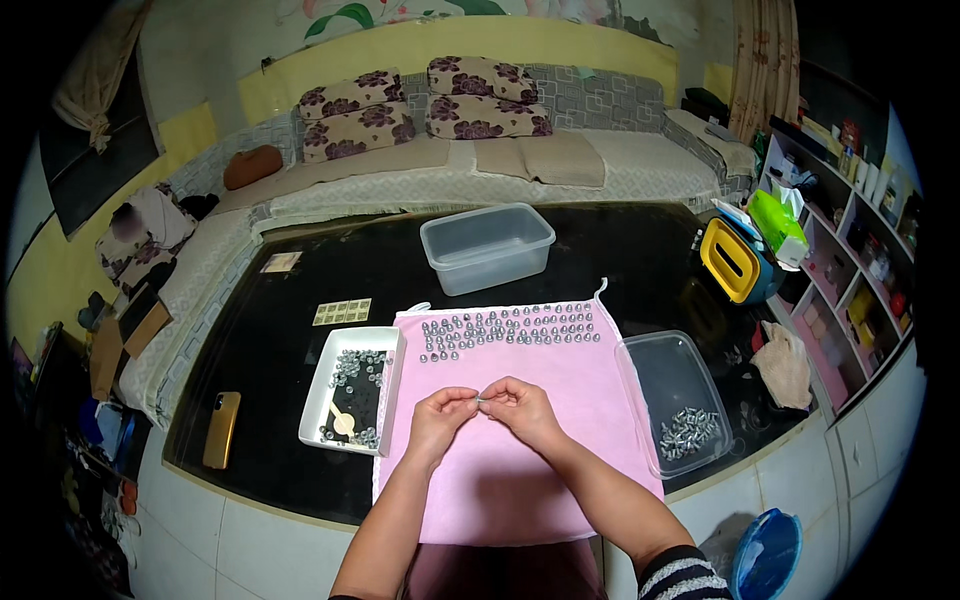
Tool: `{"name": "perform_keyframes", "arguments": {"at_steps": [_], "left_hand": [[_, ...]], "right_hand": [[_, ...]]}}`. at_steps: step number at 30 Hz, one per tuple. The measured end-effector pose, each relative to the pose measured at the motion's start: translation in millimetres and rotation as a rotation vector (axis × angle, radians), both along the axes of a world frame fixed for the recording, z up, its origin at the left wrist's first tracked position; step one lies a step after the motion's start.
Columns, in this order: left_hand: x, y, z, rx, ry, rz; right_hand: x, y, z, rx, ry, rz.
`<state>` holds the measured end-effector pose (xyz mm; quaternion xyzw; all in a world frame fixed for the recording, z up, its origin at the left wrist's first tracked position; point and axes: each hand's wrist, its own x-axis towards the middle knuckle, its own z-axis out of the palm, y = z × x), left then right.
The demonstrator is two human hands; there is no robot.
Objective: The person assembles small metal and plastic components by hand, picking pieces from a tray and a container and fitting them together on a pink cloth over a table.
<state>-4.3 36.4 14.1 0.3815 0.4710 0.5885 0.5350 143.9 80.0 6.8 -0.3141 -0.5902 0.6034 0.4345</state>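
My left hand and my right hand meet over the pink cloth, fingertips pinched together on a small silvery metal part. Its exact kind is too small to tell, and fingers cover most of it. Beyond the hands, rows of small silver dome-topped metal pieces stand on the cloth. To the left, a white box holds loose small round metal pieces and a cream spoon-like tool. On the right, a clear plastic lid carries a heap of small silver metal pieces.
The black table bears an empty clear plastic tub, a gold phone, a printed card sheet, a yellow-and-blue tissue holder and a beige cloth. A blue bin stands on the floor at the right.
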Motion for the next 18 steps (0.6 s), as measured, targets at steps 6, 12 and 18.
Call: {"name": "perform_keyframes", "arguments": {"at_steps": [6, 12, 18], "left_hand": [[-0.9, -0.9, -1.6, 0.044, -0.040, -0.049], [-1.0, 0.4, -2.3, 0.091, -0.057, -0.081], [0.1, 2.2, -3.7, 0.101, -0.055, -0.041]], "right_hand": [[3.1, 1.1, 3.7, 0.024, -0.041, 0.042], [4.3, 3.6, 2.2, -0.084, 0.035, 0.073], [3.0, 4.6, 1.2, -0.116, 0.035, 0.060]]}}
